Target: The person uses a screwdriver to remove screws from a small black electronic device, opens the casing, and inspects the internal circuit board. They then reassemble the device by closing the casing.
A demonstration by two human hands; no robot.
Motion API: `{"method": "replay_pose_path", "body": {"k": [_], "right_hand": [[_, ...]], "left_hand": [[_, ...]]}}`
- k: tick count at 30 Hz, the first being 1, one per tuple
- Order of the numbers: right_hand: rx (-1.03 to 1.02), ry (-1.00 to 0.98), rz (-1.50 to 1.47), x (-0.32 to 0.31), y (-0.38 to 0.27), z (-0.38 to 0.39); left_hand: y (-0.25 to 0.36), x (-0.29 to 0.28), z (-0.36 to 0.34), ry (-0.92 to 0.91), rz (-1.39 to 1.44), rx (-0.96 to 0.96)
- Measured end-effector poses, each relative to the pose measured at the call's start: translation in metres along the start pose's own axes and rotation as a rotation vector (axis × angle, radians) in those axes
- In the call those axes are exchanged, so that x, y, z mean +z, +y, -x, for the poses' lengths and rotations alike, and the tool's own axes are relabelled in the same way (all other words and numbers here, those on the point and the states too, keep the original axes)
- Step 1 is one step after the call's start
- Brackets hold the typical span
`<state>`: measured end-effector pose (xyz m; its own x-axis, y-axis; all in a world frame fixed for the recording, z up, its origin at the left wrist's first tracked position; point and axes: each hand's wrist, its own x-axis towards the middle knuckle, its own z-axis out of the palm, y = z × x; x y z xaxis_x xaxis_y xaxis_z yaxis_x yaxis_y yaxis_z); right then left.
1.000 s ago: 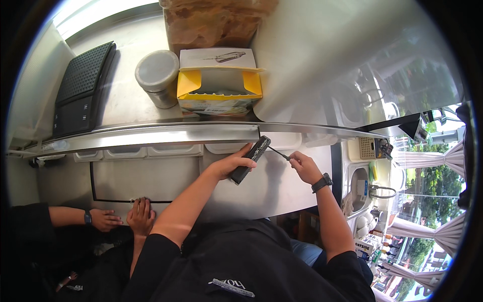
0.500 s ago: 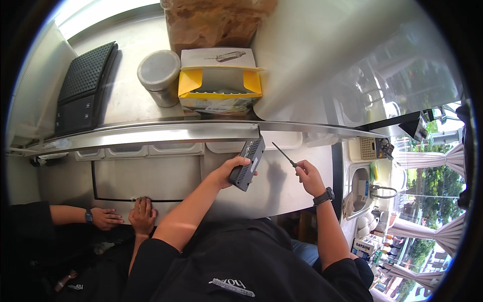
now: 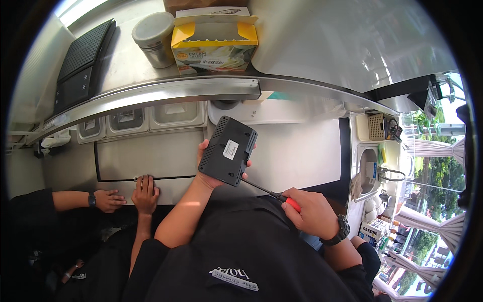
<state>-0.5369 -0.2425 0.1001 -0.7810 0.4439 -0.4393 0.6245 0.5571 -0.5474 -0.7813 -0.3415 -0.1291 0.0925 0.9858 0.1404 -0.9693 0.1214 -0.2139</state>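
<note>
In the middle of the head view, my left hand [image 3: 208, 181] grips a flat black electronic device [image 3: 218, 153] from beneath, its back turned up to show a white label and screw holes at the corners. My right hand [image 3: 314, 216] is closed around a screwdriver [image 3: 292, 204] with a red and black handle, below and right of the device. The thin dark shaft angles up-left to the device’s lower right edge; whether its tip touches cannot tell. Both are held over the front of the steel worktop [image 3: 282, 151].
Another person’s hands [image 3: 145, 196] rest on the counter edge at left. Lidded steel pans [image 3: 171, 113] line the back. A shelf above holds a black flat appliance [image 3: 83, 65], a steel canister [image 3: 153, 45] and a yellow box [image 3: 214, 53]. A sink [image 3: 367, 173] is at right.
The device has turned over to lie flatter, back up. My right hand and screwdriver have swung down toward me, the tip now at the device’s lower edge. The shelf sits higher in view.
</note>
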Motion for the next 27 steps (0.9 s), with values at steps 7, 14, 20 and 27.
{"method": "replay_pose_path", "body": {"k": [7, 14, 20, 27], "right_hand": [[-0.081, 0.042, 0.144, -0.002, -0.018, 0.009], [-0.08, 0.008, 0.271, -0.002, -0.023, 0.011], [-0.069, -0.056, 0.356, 0.006, -0.015, 0.001], [-0.136, -0.007, 0.22, 0.027, 0.009, -0.007]], "left_hand": [[-0.002, 0.012, -0.001, -0.062, 0.025, -0.031], [-0.007, 0.01, 0.003, 0.046, -0.11, -0.037], [-0.011, 0.0, 0.007, 0.183, -0.255, -0.043], [-0.009, -0.002, 0.013, 0.321, -0.313, -0.032]]}}
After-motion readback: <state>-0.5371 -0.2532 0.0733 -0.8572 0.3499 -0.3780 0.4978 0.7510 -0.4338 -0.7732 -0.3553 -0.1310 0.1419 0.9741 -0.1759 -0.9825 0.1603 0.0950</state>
